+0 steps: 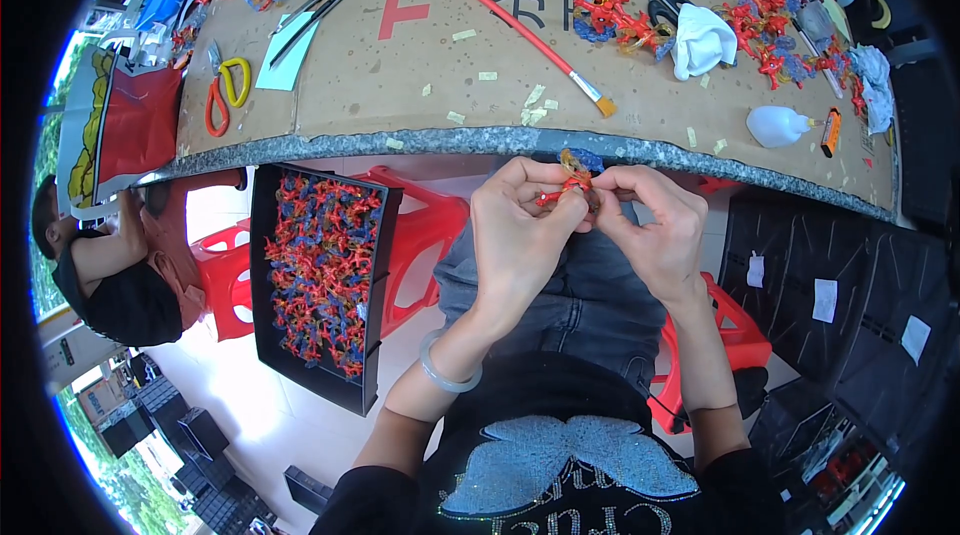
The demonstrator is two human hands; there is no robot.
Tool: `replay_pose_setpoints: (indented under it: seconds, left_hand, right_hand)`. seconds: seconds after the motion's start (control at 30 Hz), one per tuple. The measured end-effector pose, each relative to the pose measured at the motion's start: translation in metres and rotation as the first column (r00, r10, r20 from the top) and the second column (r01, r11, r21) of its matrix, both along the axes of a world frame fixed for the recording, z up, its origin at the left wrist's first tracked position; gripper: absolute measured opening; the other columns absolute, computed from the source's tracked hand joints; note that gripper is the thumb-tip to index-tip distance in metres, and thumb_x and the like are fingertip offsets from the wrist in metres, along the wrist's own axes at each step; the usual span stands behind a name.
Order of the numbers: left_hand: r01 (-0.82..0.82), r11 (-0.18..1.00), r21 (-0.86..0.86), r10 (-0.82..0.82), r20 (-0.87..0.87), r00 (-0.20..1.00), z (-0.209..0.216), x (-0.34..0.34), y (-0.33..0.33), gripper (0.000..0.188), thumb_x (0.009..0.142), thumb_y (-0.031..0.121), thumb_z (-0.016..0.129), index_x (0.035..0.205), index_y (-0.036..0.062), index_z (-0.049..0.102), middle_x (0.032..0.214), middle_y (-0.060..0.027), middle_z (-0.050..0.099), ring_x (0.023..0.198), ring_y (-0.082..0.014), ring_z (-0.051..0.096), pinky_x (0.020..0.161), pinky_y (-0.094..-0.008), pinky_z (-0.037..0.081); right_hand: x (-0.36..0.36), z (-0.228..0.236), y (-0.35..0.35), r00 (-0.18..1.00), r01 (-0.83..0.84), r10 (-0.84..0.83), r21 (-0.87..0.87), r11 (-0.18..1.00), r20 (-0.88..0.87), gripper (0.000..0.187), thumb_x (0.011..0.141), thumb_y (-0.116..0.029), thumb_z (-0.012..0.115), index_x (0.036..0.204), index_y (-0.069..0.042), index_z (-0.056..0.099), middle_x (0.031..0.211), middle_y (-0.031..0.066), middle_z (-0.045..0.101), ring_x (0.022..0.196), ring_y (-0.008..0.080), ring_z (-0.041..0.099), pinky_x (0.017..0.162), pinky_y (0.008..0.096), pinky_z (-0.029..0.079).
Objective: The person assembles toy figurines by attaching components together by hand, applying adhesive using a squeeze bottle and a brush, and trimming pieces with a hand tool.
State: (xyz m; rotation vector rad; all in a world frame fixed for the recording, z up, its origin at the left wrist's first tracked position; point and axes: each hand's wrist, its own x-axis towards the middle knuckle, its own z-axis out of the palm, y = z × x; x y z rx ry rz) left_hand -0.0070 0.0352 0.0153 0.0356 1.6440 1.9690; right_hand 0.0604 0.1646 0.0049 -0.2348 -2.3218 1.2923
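Note:
Between my fingertips, just off the table's near edge, is a small red toy figure (577,180) with clear yellow and blue parts at its top. My left hand (522,230) pinches it from the left, thumb and fingers together. From the other side my right hand (655,227) closes thumb and forefinger against the same figure; the fingers cover much of it. Similar red figures (625,20) with blue and yellow pieces lie along the table's far side. To my left, a black tray (378,265) is filled with many more of them.
On the cardboard-covered table (360,85) lie a long red brush (520,30), scissors with red and yellow handles (228,90), black tweezers (312,20), a white cloth (703,41), a white squeeze bottle (778,126) and an orange lighter (831,133). Another person (120,275) sits at far left.

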Motion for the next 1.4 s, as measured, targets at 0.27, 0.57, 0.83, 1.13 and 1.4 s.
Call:
replay_pose_setpoints:
  seconds: [0.27, 0.57, 0.83, 1.13, 1.4]
  left_hand:
    - [0.025, 0.999, -0.029, -0.025, -0.009, 1.0, 0.001, -0.001, 0.001, 0.019, 0.08, -0.009, 0.06, 0.097, -0.0092, 0.051, 0.082, -0.0153, 0.067, 0.066, -0.014, 0.066, 0.059, -0.0231, 0.055]
    - [0.019, 0.996, -0.09, -0.031, -0.126, 0.992, 0.001, 0.001, 0.002, 0.033, 0.082, -0.009, 0.059, 0.102, -0.0017, 0.034, 0.079, -0.0167, 0.067, 0.068, -0.0176, 0.068, 0.062, -0.0263, 0.055]
    - [0.138, 0.989, 0.05, -0.11, -0.366, 0.924, 0.0, 0.009, 0.003, 0.039, 0.087, -0.013, 0.053, 0.117, -0.0004, 0.031, 0.096, -0.0182, 0.066, 0.085, -0.0176, 0.067, 0.074, -0.0279, 0.055]
    - [0.147, 0.986, 0.079, -0.11, -0.355, 0.928, 0.0, 0.018, 0.005, 0.043, 0.088, -0.012, 0.052, 0.121, 0.004, 0.029, 0.1, -0.0149, 0.063, 0.091, -0.0146, 0.062, 0.081, -0.0238, 0.049]
    - [0.12, 0.993, -0.014, -0.114, -0.433, 0.894, 0.004, 0.019, 0.005, 0.042, 0.087, -0.012, 0.055, 0.119, 0.0032, 0.031, 0.099, -0.0137, 0.064, 0.092, -0.0124, 0.062, 0.075, -0.0207, 0.049]
  right_hand:
    - [-0.001, 0.006, 0.002, 0.993, -0.061, 0.08, 0.187, 0.98, -0.092, 0.024, 0.068, 0.011, 0.067, 0.09, 0.004, 0.062, 0.081, 0.0145, 0.063, 0.068, 0.0276, 0.064, 0.061, 0.0327, 0.052]
    - [-0.001, 0.009, 0.004, 0.987, -0.076, 0.109, 0.256, 0.964, -0.12, 0.024, 0.065, 0.014, 0.068, 0.087, 0.005, 0.063, 0.083, 0.0149, 0.064, 0.073, 0.028, 0.065, 0.065, 0.0323, 0.053]
    - [0.016, 0.021, 0.007, 0.973, -0.018, 0.066, 0.213, 0.977, -0.22, 0.025, 0.067, 0.013, 0.068, 0.09, 0.005, 0.063, 0.088, 0.0148, 0.062, 0.079, 0.0279, 0.063, 0.07, 0.0337, 0.052]
    - [0.021, 0.007, -0.006, 0.994, -0.081, 0.002, -0.725, 0.683, -0.11, 0.044, 0.079, 0.004, 0.065, 0.121, 0.006, 0.052, 0.122, 0.0151, 0.054, 0.11, 0.0188, 0.054, 0.091, 0.0301, 0.045]
    - [0.025, 0.0, -0.004, 0.989, -0.145, 0.109, -0.826, 0.544, -0.102, 0.046, 0.084, 0.008, 0.058, 0.128, 0.01, 0.048, 0.125, 0.0163, 0.054, 0.113, 0.0189, 0.056, 0.098, 0.0311, 0.045]
